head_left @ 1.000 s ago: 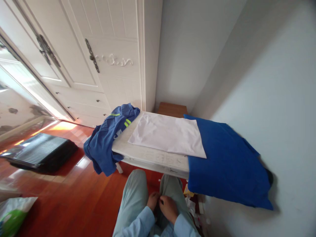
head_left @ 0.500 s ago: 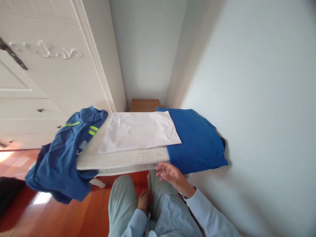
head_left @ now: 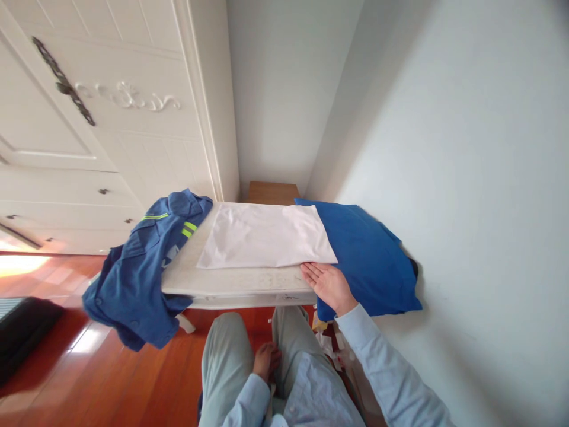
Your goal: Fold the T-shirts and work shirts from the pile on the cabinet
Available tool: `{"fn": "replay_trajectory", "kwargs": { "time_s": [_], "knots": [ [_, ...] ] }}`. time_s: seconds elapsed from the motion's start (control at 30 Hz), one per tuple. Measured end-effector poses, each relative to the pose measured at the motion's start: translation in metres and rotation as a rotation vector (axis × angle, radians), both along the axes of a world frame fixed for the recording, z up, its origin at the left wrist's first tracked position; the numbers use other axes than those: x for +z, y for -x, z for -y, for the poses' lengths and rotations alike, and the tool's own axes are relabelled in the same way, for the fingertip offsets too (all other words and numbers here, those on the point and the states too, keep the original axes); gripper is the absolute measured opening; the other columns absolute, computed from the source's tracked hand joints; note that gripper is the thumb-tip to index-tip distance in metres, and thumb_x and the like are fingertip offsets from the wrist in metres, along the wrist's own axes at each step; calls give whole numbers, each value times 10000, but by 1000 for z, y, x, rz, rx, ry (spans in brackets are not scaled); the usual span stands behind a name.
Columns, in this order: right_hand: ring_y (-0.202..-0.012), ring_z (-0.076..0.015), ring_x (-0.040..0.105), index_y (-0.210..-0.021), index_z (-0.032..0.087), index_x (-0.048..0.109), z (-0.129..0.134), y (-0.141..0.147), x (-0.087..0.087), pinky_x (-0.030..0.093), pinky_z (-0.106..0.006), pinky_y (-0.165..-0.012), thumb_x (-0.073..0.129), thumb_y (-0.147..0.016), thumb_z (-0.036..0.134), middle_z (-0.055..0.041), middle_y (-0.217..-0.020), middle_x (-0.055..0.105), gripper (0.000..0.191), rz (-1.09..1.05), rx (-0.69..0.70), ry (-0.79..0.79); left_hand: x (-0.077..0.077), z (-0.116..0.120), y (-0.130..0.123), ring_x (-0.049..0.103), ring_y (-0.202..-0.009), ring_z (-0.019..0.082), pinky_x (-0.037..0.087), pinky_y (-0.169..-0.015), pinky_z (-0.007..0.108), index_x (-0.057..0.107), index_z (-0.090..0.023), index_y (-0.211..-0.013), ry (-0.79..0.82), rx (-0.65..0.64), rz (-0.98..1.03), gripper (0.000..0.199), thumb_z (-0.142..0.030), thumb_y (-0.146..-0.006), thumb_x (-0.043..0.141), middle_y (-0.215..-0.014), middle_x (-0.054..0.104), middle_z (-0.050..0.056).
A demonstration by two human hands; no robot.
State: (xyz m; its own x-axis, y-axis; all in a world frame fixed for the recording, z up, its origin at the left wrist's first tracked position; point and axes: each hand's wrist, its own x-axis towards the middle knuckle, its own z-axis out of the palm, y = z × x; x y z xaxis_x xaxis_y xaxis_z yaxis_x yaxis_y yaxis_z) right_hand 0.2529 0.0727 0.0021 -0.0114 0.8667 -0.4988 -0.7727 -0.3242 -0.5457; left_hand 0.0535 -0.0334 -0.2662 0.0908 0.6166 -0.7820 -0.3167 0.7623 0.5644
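Observation:
A white cloth (head_left: 269, 237) lies flat on the white table (head_left: 235, 280), slightly wrinkled. My right hand (head_left: 329, 284) is open with the palm turned up and fingers stretched out. Its fingertips are at the cloth's near right edge; whether they reach under it I cannot tell. Beside that hand, a large blue cloth (head_left: 371, 261) covers the table's right end and hangs over the front. My left hand (head_left: 267, 360) rests between my thighs with its fingers curled together, and I see nothing in it.
A blue jacket (head_left: 151, 267) with yellow-green stripes drapes over the table's left end. A white cabinet (head_left: 146, 142) stands at the left, and a pale wall (head_left: 466, 178) rises at the right. Behind the table is a wooden box-like top (head_left: 273, 193). A black case (head_left: 26, 332) sits on the floor.
My right hand has moved forward from in front of the table edge to the white cloth's near right edge, palm now up. My left hand stays in my lap. The view has shifted left.

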Motion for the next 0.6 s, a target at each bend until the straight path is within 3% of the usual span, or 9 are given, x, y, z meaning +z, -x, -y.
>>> {"fn": "replay_trajectory", "kwargs": {
  "time_s": [0.13, 0.23, 0.33, 0.4, 0.47, 0.53, 0.6],
  "knots": [
    [-1153, -184, 634, -955, 121, 627, -4, 3, 2, 553, -307, -1017, 483, -852, 79, -118, -1181, 656, 182, 26, -81, 6, 14, 1, -3, 592, -622, 179, 416, -612, 296, 580, -184, -730, -30, -39, -98, 69, -208, -733, 644, -716, 587, 26],
    [-1034, -168, 669, -868, 150, 591, -4, -10, -1, 566, -311, -989, 530, -830, 58, -96, -1032, 685, 117, 80, -89, -19, 39, 1, -5, 568, -618, 169, 403, -621, 286, 593, -171, -655, -124, -95, -133, 120, -161, -666, 712, -653, 571, 12],
    [-934, -175, 688, -890, 170, 568, -3, -28, 0, 597, -337, -899, 574, -816, 52, -75, -928, 685, 139, 133, -60, -35, 95, -9, -8, 603, -670, 181, 410, -623, 277, 668, -149, -704, -259, -199, -58, 134, -222, -664, 774, -707, 654, 49],
    [-909, -180, 694, -1004, 178, 590, -3, -37, 4, 607, -335, -843, 579, -811, 37, -67, -917, 685, 239, 178, -36, -47, 147, -22, -13, 655, -766, 211, 456, -670, 289, 701, -130, -807, -425, -299, 149, 239, -352, -745, 764, -827, 709, 104],
    [-968, -198, 693, -1081, 178, 599, -4, -44, 9, 609, -346, -839, 574, -809, 23, -70, -972, 688, 315, 208, -11, -66, 198, -41, -20, 685, -845, 234, 502, -731, 319, 704, -125, -991, -485, -251, 384, 355, -408, -783, 757, -978, 723, 137],
    [-1075, -223, 672, -1031, 162, 609, -7, -47, 14, 603, -374, -882, 559, -812, 17, -77, -1046, 685, 267, 197, 3, -71, 237, -64, -32, 697, -937, 244, 532, -790, 340, 662, -132, -1122, -449, -143, 565, 368, -347, -828, 715, -1134, 699, 153],
    [-1131, -233, 654, -917, 142, 603, -11, -48, 16, 594, -380, -918, 539, -835, 34, -91, -1075, 685, 149, 162, -11, -55, 259, -87, -46, 694, -1025, 258, 537, -876, 359, 633, -98, -1111, -298, -127, 705, 298, -289, -884, 617, -1180, 679, 185]
  ]
}}
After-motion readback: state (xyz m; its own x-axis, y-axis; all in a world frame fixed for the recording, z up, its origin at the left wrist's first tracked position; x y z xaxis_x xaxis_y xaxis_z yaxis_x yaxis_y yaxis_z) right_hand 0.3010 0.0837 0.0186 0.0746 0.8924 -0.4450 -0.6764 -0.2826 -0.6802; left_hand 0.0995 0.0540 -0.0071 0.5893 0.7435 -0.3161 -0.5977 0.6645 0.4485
